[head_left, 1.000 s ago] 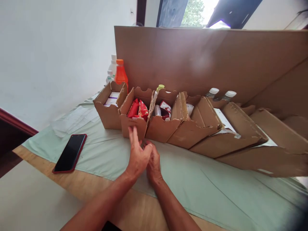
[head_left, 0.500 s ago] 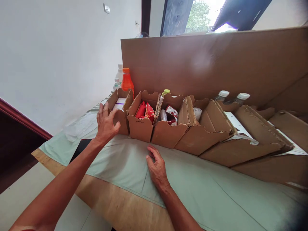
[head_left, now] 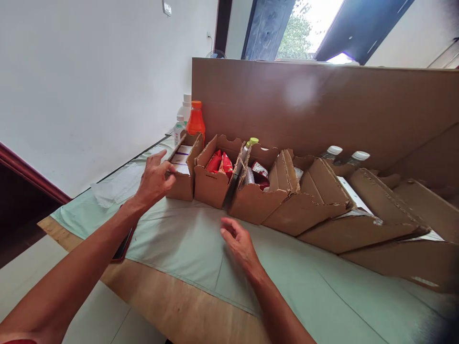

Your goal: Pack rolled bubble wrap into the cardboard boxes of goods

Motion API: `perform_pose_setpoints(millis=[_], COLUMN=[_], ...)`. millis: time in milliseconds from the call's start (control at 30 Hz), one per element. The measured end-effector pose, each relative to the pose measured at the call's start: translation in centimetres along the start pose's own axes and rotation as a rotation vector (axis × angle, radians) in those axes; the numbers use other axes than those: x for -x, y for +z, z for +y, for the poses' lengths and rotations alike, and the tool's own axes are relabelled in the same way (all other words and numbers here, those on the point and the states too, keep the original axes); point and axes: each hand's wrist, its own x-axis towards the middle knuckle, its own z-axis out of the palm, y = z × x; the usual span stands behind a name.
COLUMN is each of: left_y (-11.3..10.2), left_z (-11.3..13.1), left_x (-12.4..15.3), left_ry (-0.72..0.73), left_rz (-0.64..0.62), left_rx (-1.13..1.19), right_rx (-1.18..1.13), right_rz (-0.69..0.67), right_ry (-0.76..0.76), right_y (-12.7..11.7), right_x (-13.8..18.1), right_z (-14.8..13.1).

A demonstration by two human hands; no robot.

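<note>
My left hand (head_left: 155, 177) is at the left side of the leftmost cardboard bin (head_left: 180, 185), fingers bent and apart, nothing in its grasp. Its fingertips lie by the bin's left wall; whether they touch it I cannot make out. Inside that bin are small white boxes (head_left: 182, 159) with purple marks. Over the green cloth (head_left: 190, 229), in front of the bins, my right hand (head_left: 241, 241) hovers or rests loosely, open, fingers slightly curled. The second bin (head_left: 211, 187) holds red snack packets (head_left: 220, 162). A third bin (head_left: 254, 205) contains a clear ribbed item and a dark red package (head_left: 260, 174).
More cardboard bins (head_left: 322, 229) continue to the right. Behind stand an orange bottle (head_left: 196, 119), white bottles (head_left: 185, 109) and a tall cardboard panel (head_left: 287, 105). A phone (head_left: 124, 248) lies partly under my left forearm, near crumpled white plastic (head_left: 114, 186) and the wooden table edge (head_left: 172, 296).
The view has shifted a little. My left hand has moved slightly, its fingers more bent. The gap between the second and third bins looks wider. My right hand stays open over the cloth.
</note>
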Motion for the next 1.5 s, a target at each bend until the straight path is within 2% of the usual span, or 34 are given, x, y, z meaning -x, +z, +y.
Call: perform_pose_setpoints(millis=[133, 233, 300, 433, 567, 667, 833, 933, 1000, 1100, 1300, 1367, 1433, 1467, 1500], left_y=[-2.6, -3.6, -3.3, -1.8, -1.2, -1.5, -2.1, -2.7, -3.3, -4.1, -5.1, -6.1, -7.3, -7.7, -7.9], left_z=[3.6, 4.8, 4.1, 1.1, 0.1, 1.1, 2.5, 2.7, 3.2, 5.6, 15.8, 17.8, 17.4, 16.3, 14.6], left_x=[2.4, 3.3, 3.0, 0.7, -0.4, 0.3, 1.5, 1.9, 2.6, 4.3, 8.3, 9.2, 9.6, 9.7, 9.6], left_ry=[0.110, 0.187, 0.187, 0.082, 0.083, 0.136, 0.173, 0.170, 0.177, 0.234, 0.410, 0.507, 0.500, 0.424, 0.288], left_rz=[0.146, 0.151, 0.072, -0.110, -0.124, -0.144, -0.148, -0.144, -0.138, -0.114, -0.051, -0.015, 0.121, 0.224, 0.345], left_rx=[0.003, -0.047, -0.116, -0.188, -0.178, -0.161, -0.157, -0.163, -0.167, -0.184, -0.102, -0.029, 0.054, 0.099, 0.158], right_rx=[-0.005, 0.017, 0.039, 0.081, 0.132, 0.172, 0.330, 0.346, 0.323, 0.255, 0.071, 0.097, 0.161, 0.180, 0.182], right_rz=[-0.040, -0.079, -0.105, -0.131, -0.111, -0.083, 0.023, 0.053, 0.060, 0.075, 0.132, 0.129, 0.095, 0.066, 0.036], right_ry=[0.001, -0.013, -0.027, -0.059, -0.094, -0.152, -0.217, -0.198, -0.203, -0.219, -0.249, -0.258, -0.222, -0.190, -0.156], right_y=[-0.9, -1.2, -1.5, -2.5, -3.8, -3.8, -1.9, -1.1, -1.1, -2.0, -5.6, -6.9, -7.4, -7.4, -7.1], right_x=[2.7, 3.9, 4.7, 6.7, 7.7, 5.4, -3.4, -6.9, -7.2, -5.0, 1.6, 3.9, 6.1, 7.2, 8.3], right_z=[-0.7, -2.2, -3.2, -4.2, -5.2, -7.7, -12.7, -13.2, -12.6, -11.5, -10.3, -9.4, -8.1, -7.5, -7.0])
